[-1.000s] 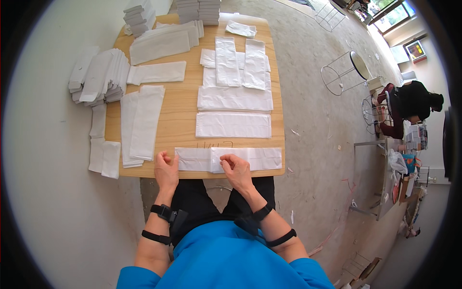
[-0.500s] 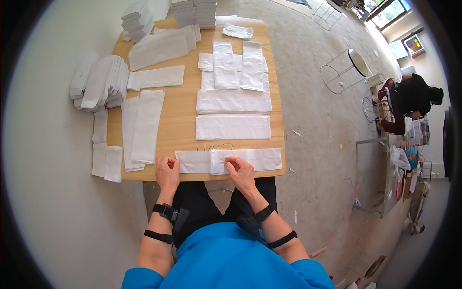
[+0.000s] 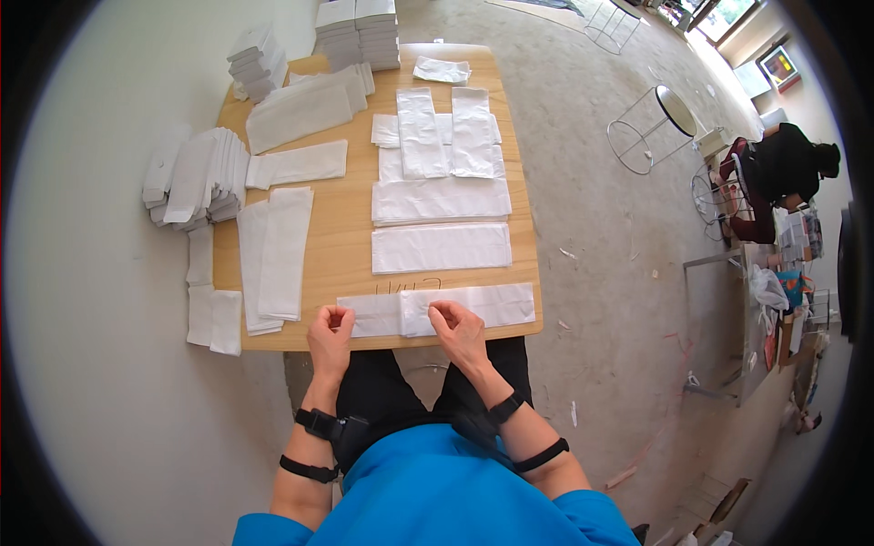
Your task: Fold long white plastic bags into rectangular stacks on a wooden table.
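Note:
Along the near edge of the table lies a long row of white, paper-like strips: a left piece (image 3: 371, 316) and a right piece (image 3: 499, 307), which overlaps it near the middle. My left hand (image 3: 330, 340) has its fingers pinched at the left piece's outer end. Over the overlap, my right hand (image 3: 462, 336) pinches at the right piece near its left end, thumb and forefinger together. Just beyond them lie a flat white stack (image 3: 442, 247) and further overlapping white pieces (image 3: 442, 200), with two upright white strips (image 3: 419, 136) (image 3: 471, 136) across them.
White strips (image 3: 285, 255) lie on the left of the wooden table (image 3: 341, 227). Bundled white stacks (image 3: 205, 177) stand at its left edge, and taller piles (image 3: 358, 36) at the back. Rightward are a round stool (image 3: 675, 111), a seated person (image 3: 781, 173) and a cluttered side table (image 3: 756, 337).
The view has shifted slightly, so the table and stacks sit a little lower. Both hands keep nearly the same pinched poses at the strips.

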The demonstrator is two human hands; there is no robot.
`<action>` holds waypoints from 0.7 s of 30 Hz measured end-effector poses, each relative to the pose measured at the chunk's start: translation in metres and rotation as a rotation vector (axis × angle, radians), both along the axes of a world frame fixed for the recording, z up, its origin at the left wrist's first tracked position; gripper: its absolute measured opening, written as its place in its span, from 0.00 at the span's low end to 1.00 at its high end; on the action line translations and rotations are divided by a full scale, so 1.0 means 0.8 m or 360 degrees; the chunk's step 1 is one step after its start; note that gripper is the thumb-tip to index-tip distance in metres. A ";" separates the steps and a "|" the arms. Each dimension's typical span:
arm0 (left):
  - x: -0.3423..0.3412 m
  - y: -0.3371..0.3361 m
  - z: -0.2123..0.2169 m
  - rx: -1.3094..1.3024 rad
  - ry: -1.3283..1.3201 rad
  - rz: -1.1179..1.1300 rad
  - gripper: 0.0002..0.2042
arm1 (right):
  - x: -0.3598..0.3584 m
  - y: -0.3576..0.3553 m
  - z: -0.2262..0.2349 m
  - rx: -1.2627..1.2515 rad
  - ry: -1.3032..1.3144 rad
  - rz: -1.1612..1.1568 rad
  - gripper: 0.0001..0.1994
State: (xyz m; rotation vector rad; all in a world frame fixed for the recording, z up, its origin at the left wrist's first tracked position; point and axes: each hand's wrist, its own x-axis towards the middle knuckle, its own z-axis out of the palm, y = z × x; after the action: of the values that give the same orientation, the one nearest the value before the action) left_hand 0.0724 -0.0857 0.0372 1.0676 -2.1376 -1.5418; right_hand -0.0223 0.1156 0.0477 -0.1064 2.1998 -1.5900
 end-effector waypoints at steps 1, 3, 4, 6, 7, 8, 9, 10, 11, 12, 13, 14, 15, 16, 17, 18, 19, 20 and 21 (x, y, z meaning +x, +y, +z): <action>-0.006 0.010 0.017 -0.0005 0.0002 -0.0003 0.10 | 0.000 0.001 0.010 -0.0062 -0.0019 -0.0021 0.12; -0.014 0.025 0.044 -0.0150 -0.0055 -0.0016 0.09 | 0.002 0.004 0.025 -0.0126 -0.0045 -0.0037 0.11; -0.011 0.020 0.043 -0.0163 -0.0059 -0.0004 0.09 | 0.004 0.004 0.034 -0.0127 -0.0025 -0.0002 0.10; -0.004 0.001 0.021 -0.0804 -0.0225 0.0204 0.12 | 0.005 0.005 0.039 -0.0139 0.0000 0.0043 0.10; 0.004 -0.010 0.008 -0.0819 -0.0228 0.0219 0.12 | 0.008 0.010 0.038 -0.0133 0.0002 0.0057 0.09; 0.016 -0.020 -0.003 -0.0750 -0.0513 0.0149 0.13 | 0.012 0.013 0.038 -0.0127 0.0007 0.0067 0.09; 0.027 -0.028 -0.014 -0.0675 -0.0797 0.0080 0.14 | 0.014 0.016 0.038 -0.0143 0.0010 0.0078 0.09; 0.026 -0.023 -0.014 -0.0557 -0.0885 0.0054 0.13 | 0.017 0.021 0.036 -0.0144 0.0018 0.0113 0.09; 0.024 -0.019 -0.015 -0.0564 -0.0887 0.0063 0.13 | 0.021 0.025 0.036 -0.0145 0.0027 0.0148 0.08; 0.021 -0.015 -0.016 -0.0523 -0.0903 0.0066 0.12 | 0.024 0.028 0.036 -0.0142 0.0029 0.0168 0.08; 0.017 -0.011 -0.015 -0.0480 -0.0914 0.0067 0.11 | 0.028 0.031 0.036 -0.0148 0.0032 0.0174 0.08; 0.016 -0.010 -0.019 -0.0514 -0.0863 0.0044 0.11 | 0.031 0.034 0.035 -0.0157 0.0001 0.0175 0.09; 0.017 -0.010 -0.018 -0.0516 -0.0859 0.0049 0.11 | 0.033 0.036 0.035 -0.0165 -0.0029 0.0175 0.09; 0.016 -0.009 -0.015 -0.0472 -0.0806 0.0047 0.11 | 0.034 0.037 0.035 -0.0163 -0.0023 0.0171 0.09; 0.014 -0.007 -0.013 -0.0427 -0.0752 0.0045 0.11 | 0.035 0.038 0.037 -0.0158 0.0001 0.0161 0.09; 0.012 -0.005 -0.011 -0.0425 -0.0745 0.0040 0.11 | 0.035 0.037 0.038 -0.0154 0.0025 0.0151 0.09; 0.010 0.001 -0.003 -0.0432 -0.0573 0.0023 0.10 | 0.034 0.037 0.040 -0.0149 0.0028 0.0144 0.09; 0.006 0.009 0.008 -0.0433 -0.0402 0.0003 0.09 | 0.032 0.036 0.042 -0.0145 0.0042 0.0123 0.09; 0.001 0.019 0.020 -0.0427 -0.0399 -0.0006 0.09 | 0.030 0.033 0.044 -0.0140 0.0057 0.0101 0.10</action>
State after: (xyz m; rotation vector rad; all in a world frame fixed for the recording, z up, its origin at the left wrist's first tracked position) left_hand 0.0734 -0.0706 0.0532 1.2126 -2.4261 -1.1285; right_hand 0.0018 0.1423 0.0825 -0.2304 2.1310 -1.6621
